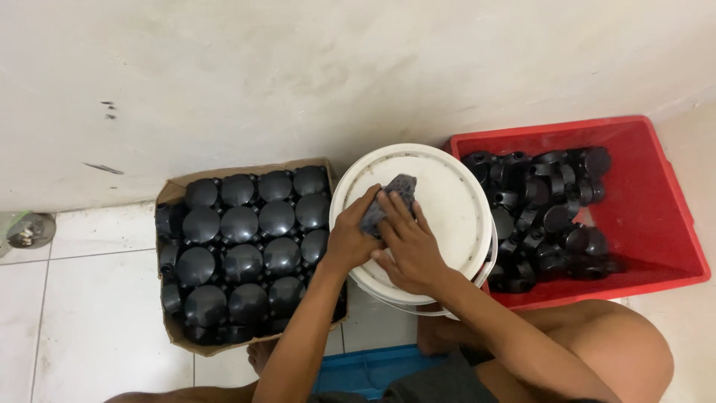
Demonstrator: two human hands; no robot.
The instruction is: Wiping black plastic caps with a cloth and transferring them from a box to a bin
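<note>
— Knees and a blue crate point(369, 371) sit closest to the lens, just below the white bucket point(447, 224). What are the hands doing?

— Both rest on the bucket's lid. Left hand point(350, 235) is curled at the lid's left part, fingers closed on a small dark grey part point(388, 200) (its exact shape is hard to make out). Right hand point(410, 250) lies over the middle of the lid, fingers stretched nearly flat and pressing on the same part from the right.

— So the part is on the bucket?

— Yes, on the lid, left of centre, pinned between the two hands.

— And around the bucket?

— Left of it, touching its side, a cardboard box point(173, 195) packed with round black caps point(253, 250) in rows, domes up. Right of the bucket, a red crate point(656, 216) holds a loose heap of black fittings point(548, 216). Behind the bucket rises a pale wall point(298, 67); everything stands on a white tiled floor point(97, 313).
</note>
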